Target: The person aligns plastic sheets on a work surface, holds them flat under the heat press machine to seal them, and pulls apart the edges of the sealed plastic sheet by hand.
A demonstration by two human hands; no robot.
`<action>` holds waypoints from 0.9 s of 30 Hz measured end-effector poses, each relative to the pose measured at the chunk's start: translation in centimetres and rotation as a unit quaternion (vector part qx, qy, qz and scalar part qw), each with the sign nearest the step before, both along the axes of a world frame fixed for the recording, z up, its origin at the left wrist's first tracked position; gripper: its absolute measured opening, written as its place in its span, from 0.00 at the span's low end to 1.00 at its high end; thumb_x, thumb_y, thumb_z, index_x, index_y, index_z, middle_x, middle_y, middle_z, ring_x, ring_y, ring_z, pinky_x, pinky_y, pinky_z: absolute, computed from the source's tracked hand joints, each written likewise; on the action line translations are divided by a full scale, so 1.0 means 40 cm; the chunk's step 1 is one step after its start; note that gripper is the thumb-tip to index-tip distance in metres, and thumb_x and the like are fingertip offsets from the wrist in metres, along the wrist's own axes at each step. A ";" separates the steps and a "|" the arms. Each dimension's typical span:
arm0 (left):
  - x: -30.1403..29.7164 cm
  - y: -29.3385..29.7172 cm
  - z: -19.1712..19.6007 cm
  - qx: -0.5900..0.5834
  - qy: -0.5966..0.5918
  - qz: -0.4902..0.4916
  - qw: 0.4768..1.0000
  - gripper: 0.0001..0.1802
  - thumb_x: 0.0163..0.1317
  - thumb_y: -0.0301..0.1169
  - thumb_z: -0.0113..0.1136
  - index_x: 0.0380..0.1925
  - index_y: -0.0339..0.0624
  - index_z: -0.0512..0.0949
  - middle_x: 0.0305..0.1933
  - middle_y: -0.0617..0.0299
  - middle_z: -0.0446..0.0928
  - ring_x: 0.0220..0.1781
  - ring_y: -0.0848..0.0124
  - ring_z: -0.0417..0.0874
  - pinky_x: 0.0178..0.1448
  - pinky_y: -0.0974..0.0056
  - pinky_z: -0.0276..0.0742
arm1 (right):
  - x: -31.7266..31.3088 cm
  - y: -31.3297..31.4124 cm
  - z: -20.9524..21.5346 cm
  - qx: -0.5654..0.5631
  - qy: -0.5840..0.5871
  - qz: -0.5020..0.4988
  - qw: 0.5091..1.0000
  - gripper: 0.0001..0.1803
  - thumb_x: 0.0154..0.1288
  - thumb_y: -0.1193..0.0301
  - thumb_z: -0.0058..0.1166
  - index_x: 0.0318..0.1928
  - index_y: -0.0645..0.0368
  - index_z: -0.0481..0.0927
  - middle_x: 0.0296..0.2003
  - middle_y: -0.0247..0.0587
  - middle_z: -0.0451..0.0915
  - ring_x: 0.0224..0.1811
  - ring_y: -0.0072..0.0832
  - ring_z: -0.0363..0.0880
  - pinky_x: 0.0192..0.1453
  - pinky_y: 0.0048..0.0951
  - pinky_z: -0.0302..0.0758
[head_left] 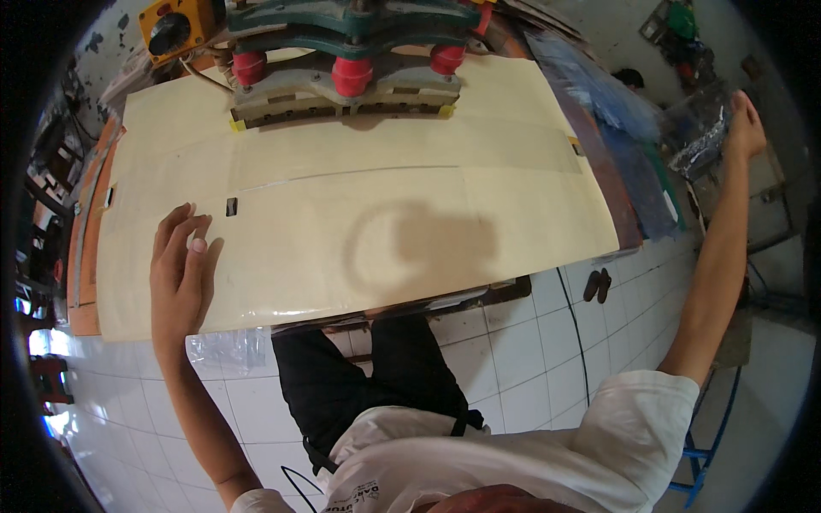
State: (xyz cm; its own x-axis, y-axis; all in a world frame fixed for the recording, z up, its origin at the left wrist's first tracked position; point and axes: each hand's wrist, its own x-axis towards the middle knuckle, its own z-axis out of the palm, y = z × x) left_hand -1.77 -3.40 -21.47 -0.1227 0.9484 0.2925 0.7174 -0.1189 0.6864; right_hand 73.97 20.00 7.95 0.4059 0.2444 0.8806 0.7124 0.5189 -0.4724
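My left hand point(177, 269) is over the left part of a wide cream board point(359, 192), its fingers loosely bent and apart with nothing between them. A small dark mark point(232, 207) on the board lies just beyond its fingertips. Far out to the right, my right hand point(747, 128) is raised past the table's edge, with its fingers closed on a clear plastic sheet point(703, 128). The sheet hangs crumpled and shiny to the left of that hand. Whether it is one layer or several I cannot tell.
A machine head point(346, 101) with a dark green frame and red insulators stands over the board's far side. Its yellow switch box point(177, 30) is at the upper left. Bluish plastic sheets point(611, 107) lie along the right side. Sandals point(598, 285) rest on the tiled floor.
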 end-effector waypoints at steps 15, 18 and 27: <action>0.024 -0.068 0.007 0.155 0.174 -0.013 0.972 0.19 0.68 0.38 0.57 0.50 0.35 0.81 0.64 0.43 0.73 0.69 0.49 0.72 0.72 0.50 0.66 | -0.591 -0.377 -0.244 0.030 -0.367 -0.065 0.928 0.15 0.75 0.81 0.51 0.58 0.66 0.81 0.55 0.46 0.84 0.58 0.29 0.83 0.64 0.29 0.78; 0.160 -0.130 0.007 0.203 0.038 -0.197 0.958 0.17 0.57 0.36 0.70 0.43 0.38 0.84 0.51 0.51 0.82 0.55 0.51 0.82 0.59 0.50 0.77 | -0.677 -0.514 -0.359 0.011 -0.366 -0.026 0.930 0.19 0.75 0.84 0.46 0.64 0.72 0.72 0.61 0.59 0.77 0.62 0.42 0.80 0.68 0.39 0.77; 0.578 -0.218 -0.018 -0.039 -0.520 -0.452 0.724 0.47 0.69 0.39 0.64 0.77 0.38 0.47 0.68 0.32 0.67 0.69 0.51 0.75 0.72 0.54 0.67 | -0.788 -0.828 -0.823 -0.050 -0.415 0.385 0.822 0.19 0.65 0.73 0.58 0.55 0.69 0.78 0.62 0.58 0.71 0.57 0.52 0.80 0.54 0.52 0.85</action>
State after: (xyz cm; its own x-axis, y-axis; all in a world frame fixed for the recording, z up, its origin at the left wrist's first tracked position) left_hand 21.37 -12.13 -22.18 0.4430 0.7876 0.4283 -0.5389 -0.1478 0.8293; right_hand 42.46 -13.11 -24.96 -0.6354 0.2350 0.7356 0.2883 0.9559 -0.0564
